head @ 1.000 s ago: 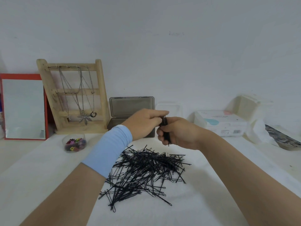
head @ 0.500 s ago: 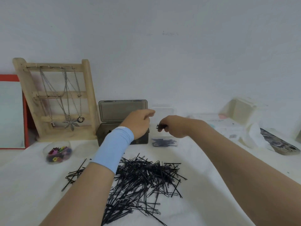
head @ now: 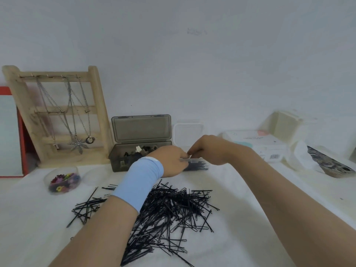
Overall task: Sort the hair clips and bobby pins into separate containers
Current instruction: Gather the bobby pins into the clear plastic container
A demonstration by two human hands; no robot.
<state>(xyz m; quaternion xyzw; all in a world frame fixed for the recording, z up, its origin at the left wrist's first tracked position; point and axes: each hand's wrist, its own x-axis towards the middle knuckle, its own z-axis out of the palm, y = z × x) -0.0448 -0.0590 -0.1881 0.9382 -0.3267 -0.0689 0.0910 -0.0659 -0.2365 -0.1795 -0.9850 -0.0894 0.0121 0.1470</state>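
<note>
Both hands meet at the far middle of the white surface (head: 260, 218), above a small clear container (head: 200, 162). The left hand (head: 171, 160), with a light blue wristband (head: 140, 186) round its wrist, has curled fingers against the container's left rim; whether it grips the rim I cannot tell. The right hand (head: 210, 150) hangs over the container with its fingertips drawn together in a narrow pinch; what they pinch, if anything, is too small to make out. Black bobby pins lie inside the container. A large pile of bobby pins (head: 173, 212) spreads over the middle of the surface toward the near edge, and a smaller scatter (head: 86, 207) lies to its left. Just left of the hands stands a dark grey box (head: 141, 128) with its lid raised, holding dark hair clips (head: 134, 155). Toward the left edge sits a round clear tub (head: 63, 182) of coloured clips. Along the far edge stand a wooden jewellery stand (head: 57, 112) hung with necklaces, a red-framed mirror (head: 9, 132) and a tissue pack (head: 256, 143).
</note>
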